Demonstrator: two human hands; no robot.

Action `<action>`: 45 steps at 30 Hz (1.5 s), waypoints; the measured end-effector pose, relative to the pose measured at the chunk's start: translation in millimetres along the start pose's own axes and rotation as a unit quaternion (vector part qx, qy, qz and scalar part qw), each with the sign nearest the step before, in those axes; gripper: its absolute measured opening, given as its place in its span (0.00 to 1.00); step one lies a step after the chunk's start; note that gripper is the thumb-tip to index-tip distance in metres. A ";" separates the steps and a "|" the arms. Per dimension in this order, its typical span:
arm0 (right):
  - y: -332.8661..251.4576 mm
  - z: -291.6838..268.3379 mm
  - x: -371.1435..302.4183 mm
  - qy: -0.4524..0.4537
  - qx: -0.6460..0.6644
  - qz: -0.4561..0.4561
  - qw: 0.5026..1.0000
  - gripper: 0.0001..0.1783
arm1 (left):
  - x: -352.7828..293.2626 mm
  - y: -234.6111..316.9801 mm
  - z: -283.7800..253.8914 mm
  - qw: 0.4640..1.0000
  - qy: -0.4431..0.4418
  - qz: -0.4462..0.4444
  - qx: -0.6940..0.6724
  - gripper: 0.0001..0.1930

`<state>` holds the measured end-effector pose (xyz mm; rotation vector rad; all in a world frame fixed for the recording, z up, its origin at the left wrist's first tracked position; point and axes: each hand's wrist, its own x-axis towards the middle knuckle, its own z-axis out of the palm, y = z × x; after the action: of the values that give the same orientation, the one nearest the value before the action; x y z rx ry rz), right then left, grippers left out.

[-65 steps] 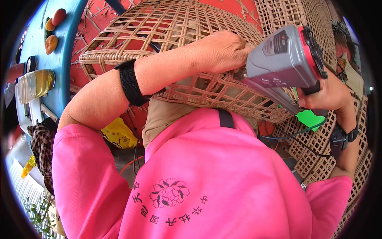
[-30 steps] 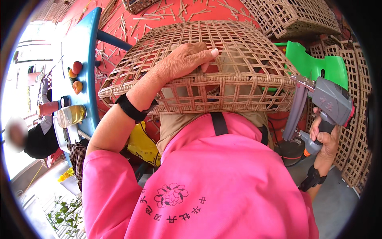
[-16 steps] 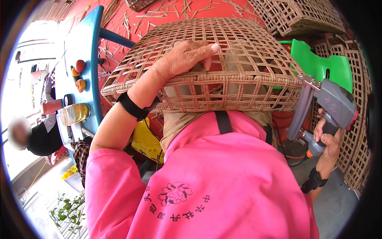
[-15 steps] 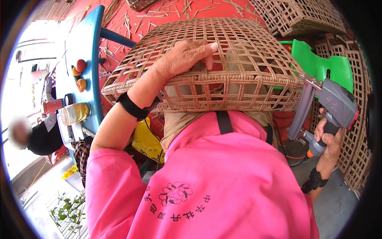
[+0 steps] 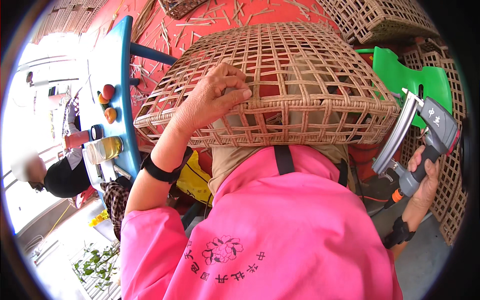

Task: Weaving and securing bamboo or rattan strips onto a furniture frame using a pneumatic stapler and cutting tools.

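Note:
Across my lap lies a brown open-weave wicker basket point(image 5: 320, 102) with a braided edge along its near side. My left hand point(image 5: 220, 92) rests on its top near that edge, fingers curled in and thumb pressed to the woven strips. Some of its fingertips are hidden behind the thumb. At the far right, my right hand point(image 5: 426, 172) is wrapped round the handle of a grey pneumatic staple gun point(image 5: 439, 125). The gun's nose points up, just beyond the basket's right corner and apart from it. An orange fitting shows at the gun's lower end.
A blue table point(image 5: 125, 95) at left holds fruit point(image 5: 108, 91) and a jar of yellowish liquid point(image 5: 106, 149). Another person point(image 5: 65, 175) sits beyond it. A green plastic chair point(image 5: 400, 75) stands at right, by more woven pieces point(image 5: 437, 200). Cut strips point(image 5: 210, 20) litter the red floor.
My left hand has gone from a stretched forefinger to curled fingers, lower on the weave. The staple gun's nose has tipped outward, away from the basket's corner.

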<state>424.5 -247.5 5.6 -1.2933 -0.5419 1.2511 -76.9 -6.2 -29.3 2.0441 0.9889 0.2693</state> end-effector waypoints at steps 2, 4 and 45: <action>-1.2 -16.3 1.5 -0.008 0.039 0.019 0.999 0.24 | 1.8 1.6 0.0 0.999 -0.020 -0.018 -0.033 0.13; 0.2 -31.3 5.5 0.025 -0.009 0.007 1.000 0.23 | 3.9 5.5 -1.3 0.995 -0.037 -0.052 -0.075 0.15; 175.4 -118.2 321.9 0.309 -0.668 -0.003 0.677 0.44 | 20.5 57.5 39.1 0.952 0.126 -0.250 -0.123 0.17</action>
<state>562.6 -42.2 -289.5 -2.7633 -0.9907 0.1031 -12.0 -34.2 -13.6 1.4976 1.5105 0.3664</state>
